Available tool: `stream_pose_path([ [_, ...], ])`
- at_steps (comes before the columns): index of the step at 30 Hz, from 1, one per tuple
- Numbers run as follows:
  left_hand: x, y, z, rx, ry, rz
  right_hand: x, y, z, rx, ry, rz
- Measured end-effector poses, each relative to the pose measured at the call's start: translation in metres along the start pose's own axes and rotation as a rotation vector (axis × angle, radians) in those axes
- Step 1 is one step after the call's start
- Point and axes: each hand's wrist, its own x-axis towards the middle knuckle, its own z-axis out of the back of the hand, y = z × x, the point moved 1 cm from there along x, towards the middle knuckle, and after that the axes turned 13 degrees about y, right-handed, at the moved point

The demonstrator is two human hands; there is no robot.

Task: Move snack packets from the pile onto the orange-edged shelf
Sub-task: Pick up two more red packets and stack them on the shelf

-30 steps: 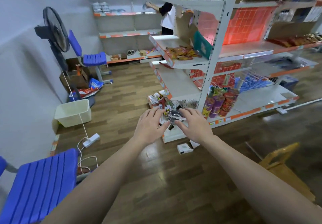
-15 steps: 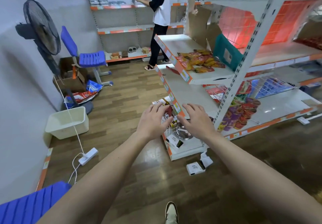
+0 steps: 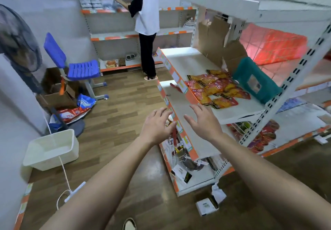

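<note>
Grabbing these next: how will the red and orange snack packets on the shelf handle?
The packets look flat and thin, so they are probably light and floppy. Glossy and loosely overlapping, they may slide apart if pushed.

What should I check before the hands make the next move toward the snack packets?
1. Left hand free: ok, open, holding nothing.
2. Right hand free: ok, open, holding nothing.
3. Snack packets in view: ok, piled on a shelf beside the teal bag.
4. Room on the orange-edged shelf under the hands: ok, bare white surface.
5. Which shelf is the target: cannot tell.
6. Other person out of the way: ok, standing at the far shelves.
</note>
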Motion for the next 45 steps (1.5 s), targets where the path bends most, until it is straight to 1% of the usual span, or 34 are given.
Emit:
stream_pose_path([
  [4, 0.067, 0.038, 0.013, 0.023, 0.060, -0.073, 0.064, 0.003, 0.003, -0.005, -0.035, -0.050],
  [6, 0.091, 0.052, 0.020, 0.041, 0.059, -0.116, 0.085, 0.005, 0.007, -0.012, -0.057, -0.085],
  [11, 0.163, 0.087, 0.045, 0.059, 0.086, -0.283, 0.142, 0.006, 0.011, 0.011, -0.118, -0.290],
  [14, 0.202, 0.097, 0.054, 0.049, 0.123, -0.379, 0.165, -0.001, 0.013, 0.020, -0.189, -0.414],
  [16, 0.225, 0.099, 0.055, 0.037, 0.145, -0.434, 0.173, -0.008, 0.015, 0.032, -0.231, -0.510],
  [19, 0.255, 0.093, 0.055, 0.010, 0.161, -0.512, 0.181, -0.024, 0.017, -0.020, -0.270, -0.664],
  [22, 0.283, 0.082, 0.052, -0.015, 0.182, -0.582, 0.188, -0.045, 0.020, 0.009, -0.293, -0.827],
  [24, 0.302, 0.073, 0.048, -0.033, 0.164, -0.610, 0.192, -0.056, 0.024, 0.033, -0.312, -0.921],
  [28, 0.331, 0.054, 0.044, -0.060, 0.134, -0.667, 0.202, -0.072, 0.034, 0.150, -0.266, -1.053],
  [31, 0.352, 0.035, 0.043, -0.096, 0.167, -0.702, 0.209, -0.078, 0.036, 0.243, -0.278, -1.086],
  [34, 0.373, 0.008, 0.038, -0.136, 0.296, -0.638, 0.212, -0.085, 0.038, 0.314, -0.297, -1.113],
  [36, 0.383, -0.006, 0.030, -0.155, 0.350, -0.606, 0.211, -0.090, 0.037, 0.337, -0.299, -1.118],
  [41, 0.405, -0.030, 0.013, -0.113, 0.392, -0.540, 0.208, -0.094, 0.037, 0.356, -0.300, -1.114],
  [45, 0.420, -0.039, 0.010, -0.109, 0.474, -0.502, 0.205, -0.098, 0.037, 0.422, -0.338, -1.068],
])
